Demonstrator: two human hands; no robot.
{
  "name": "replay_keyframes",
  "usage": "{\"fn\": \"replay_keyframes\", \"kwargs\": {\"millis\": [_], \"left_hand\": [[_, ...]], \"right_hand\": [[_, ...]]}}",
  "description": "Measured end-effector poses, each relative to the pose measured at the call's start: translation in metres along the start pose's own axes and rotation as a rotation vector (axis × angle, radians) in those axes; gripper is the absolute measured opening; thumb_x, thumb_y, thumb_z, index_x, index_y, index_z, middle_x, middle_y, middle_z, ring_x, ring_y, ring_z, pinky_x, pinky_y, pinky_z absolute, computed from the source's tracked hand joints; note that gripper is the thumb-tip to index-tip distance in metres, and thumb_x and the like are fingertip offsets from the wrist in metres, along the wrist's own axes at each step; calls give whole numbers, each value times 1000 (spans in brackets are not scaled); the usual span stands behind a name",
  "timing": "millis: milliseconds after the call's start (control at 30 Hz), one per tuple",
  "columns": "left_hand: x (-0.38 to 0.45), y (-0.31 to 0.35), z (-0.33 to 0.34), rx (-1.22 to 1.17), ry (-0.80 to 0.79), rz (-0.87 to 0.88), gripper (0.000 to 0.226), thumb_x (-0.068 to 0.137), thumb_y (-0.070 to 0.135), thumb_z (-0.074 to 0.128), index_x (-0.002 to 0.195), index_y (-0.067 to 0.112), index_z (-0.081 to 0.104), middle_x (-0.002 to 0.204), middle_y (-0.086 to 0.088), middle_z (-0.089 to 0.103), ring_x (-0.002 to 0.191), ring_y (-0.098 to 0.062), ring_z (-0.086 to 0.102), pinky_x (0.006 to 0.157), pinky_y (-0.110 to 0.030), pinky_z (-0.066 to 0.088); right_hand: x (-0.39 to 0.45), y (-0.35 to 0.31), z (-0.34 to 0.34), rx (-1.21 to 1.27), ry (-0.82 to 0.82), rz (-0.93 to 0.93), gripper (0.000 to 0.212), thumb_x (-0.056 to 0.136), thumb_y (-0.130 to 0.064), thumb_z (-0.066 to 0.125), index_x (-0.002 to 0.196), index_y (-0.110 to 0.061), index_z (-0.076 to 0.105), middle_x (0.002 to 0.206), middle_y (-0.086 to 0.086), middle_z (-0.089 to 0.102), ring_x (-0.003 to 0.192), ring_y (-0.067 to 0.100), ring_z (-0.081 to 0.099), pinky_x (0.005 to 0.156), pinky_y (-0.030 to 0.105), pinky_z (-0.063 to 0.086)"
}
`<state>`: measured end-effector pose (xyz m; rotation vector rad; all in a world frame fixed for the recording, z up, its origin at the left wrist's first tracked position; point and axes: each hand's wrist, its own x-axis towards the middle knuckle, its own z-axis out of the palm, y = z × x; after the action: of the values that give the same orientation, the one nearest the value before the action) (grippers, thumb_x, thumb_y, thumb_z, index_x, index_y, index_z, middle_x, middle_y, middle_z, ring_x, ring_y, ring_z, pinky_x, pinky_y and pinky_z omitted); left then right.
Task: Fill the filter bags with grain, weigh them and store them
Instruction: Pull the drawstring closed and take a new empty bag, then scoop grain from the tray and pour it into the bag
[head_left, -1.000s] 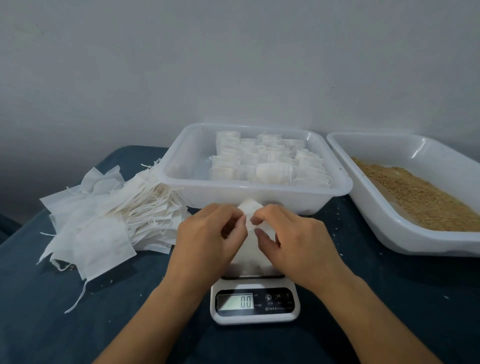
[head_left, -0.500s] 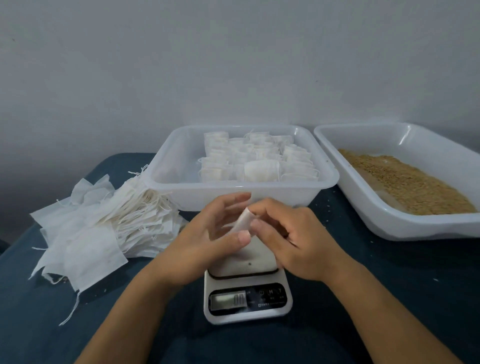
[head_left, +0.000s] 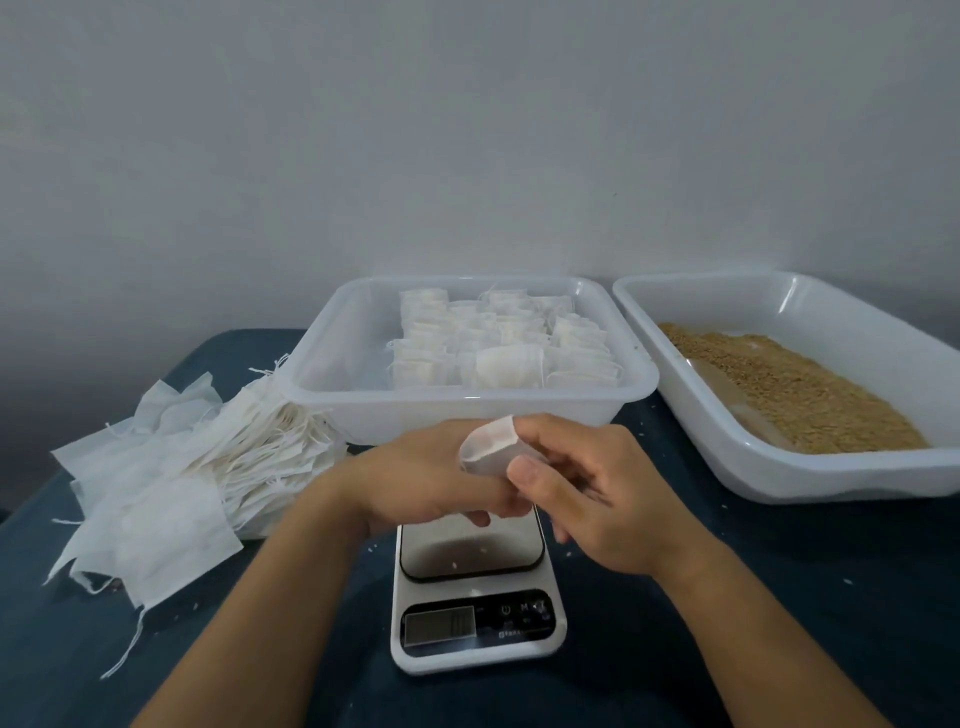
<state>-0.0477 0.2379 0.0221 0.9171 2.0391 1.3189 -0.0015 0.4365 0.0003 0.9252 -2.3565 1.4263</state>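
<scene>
We see both hands raised over the scale (head_left: 475, 587), working one filter bag (head_left: 488, 448) between them. Right hand (head_left: 597, 493): thumb and fingers (head_left: 524, 475) pinch the bag's mouth. Left hand (head_left: 415, 480): seemingly cupped beneath it, grip partly hidden. Clear tub (head_left: 332, 364) of filled bags behind; grain tray (head_left: 779, 467) to the right; empty bags (head_left: 171, 483) heaped left on the worktop (head_left: 779, 597)

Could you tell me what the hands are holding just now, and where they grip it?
A filter bag, held above the scale: right hand pinches its top.
</scene>
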Motion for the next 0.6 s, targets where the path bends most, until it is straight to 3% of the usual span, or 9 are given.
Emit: {"fn": "replay_keyframes", "kwargs": {"millis": [67, 167, 333, 433, 533, 600], "left_hand": [[3, -6, 6, -47, 23, 42, 19, 81, 24, 68, 92, 40, 71, 86, 15, 69, 81, -3, 62, 74, -28, 54], [2, -18, 13, -89, 85, 79, 16, 85, 17, 71, 95, 29, 70, 84, 12, 64, 78, -5, 58, 69, -22, 50], [1, -29, 19, -70, 232, 119, 17, 82, 28, 74, 94, 39, 67, 78, 17, 58, 70, -2, 51, 64, -16, 42], [2, -34, 21, -58, 343, 121, 22, 77, 43, 77, 95, 37, 65, 79, 13, 56, 72, -5, 52, 65, -18, 44], [3, -39, 23, -16, 361, 91, 27, 77, 50, 76, 100, 44, 62, 82, 15, 61, 74, -4, 59, 68, -22, 51], [3, -41, 25, 9, 335, 60, 33, 76, 54, 76, 105, 47, 61, 84, 13, 63, 74, -9, 62, 65, -30, 54]], "right_hand": [[0, -1, -2, -21, -4, -58, 19, 106, -17, 54, 96, -16, 70, 74, -26, 62, 57, 3, 62, 56, 10, 42], [2, 1, -4, -102, 10, -50, 30, 104, -29, 52, 80, -18, 66, 69, -13, 61, 56, 10, 58, 55, 15, 40], [-1, 1, -5, -112, 164, -68, 25, 101, -39, 51, 101, -20, 67, 76, -5, 71, 47, 16, 59, 42, 32, 46], [3, -1, -19, -149, 452, -67, 21, 102, -36, 52, 113, -22, 64, 90, -9, 76, 54, 10, 66, 45, 27, 52], [11, 11, -59, -356, 764, 131, 15, 97, -38, 61, 111, -32, 60, 91, -17, 71, 77, 1, 69, 62, 12, 51], [13, 29, -99, -534, 757, 401, 20, 95, -36, 64, 114, -32, 59, 97, -20, 66, 88, -2, 65, 70, 12, 45]]}}
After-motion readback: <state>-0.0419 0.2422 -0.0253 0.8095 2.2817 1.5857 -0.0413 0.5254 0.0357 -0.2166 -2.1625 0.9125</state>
